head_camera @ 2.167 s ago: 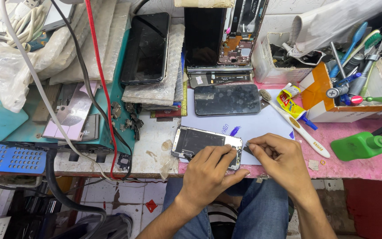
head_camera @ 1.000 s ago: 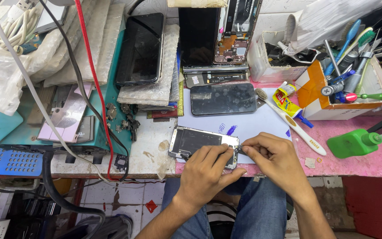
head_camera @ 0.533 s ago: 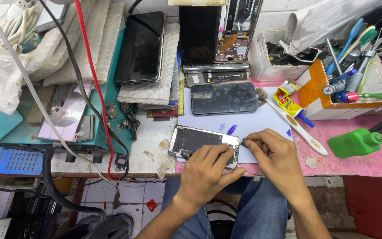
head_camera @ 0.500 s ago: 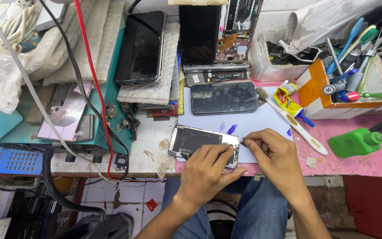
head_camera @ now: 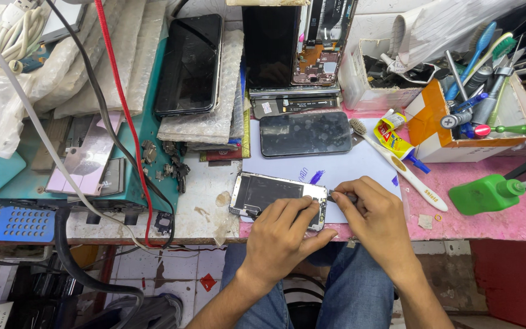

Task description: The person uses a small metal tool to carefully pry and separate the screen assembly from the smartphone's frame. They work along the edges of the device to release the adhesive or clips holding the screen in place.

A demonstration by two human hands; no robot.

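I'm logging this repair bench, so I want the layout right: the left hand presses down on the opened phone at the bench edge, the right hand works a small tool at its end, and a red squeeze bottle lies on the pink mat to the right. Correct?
Not quite. The squeeze bottle is green, not red, as the head view shows. The rest stands: the left hand presses on the opened phone at the bench edge, and the right hand works a small tool at its end.

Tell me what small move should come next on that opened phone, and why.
Probably keep the left hand pressing the opened phone flat, and ease the thin tool in the right hand a little further along its right edge. The tip sits right at that edge, and the phone lies near the bench's front.
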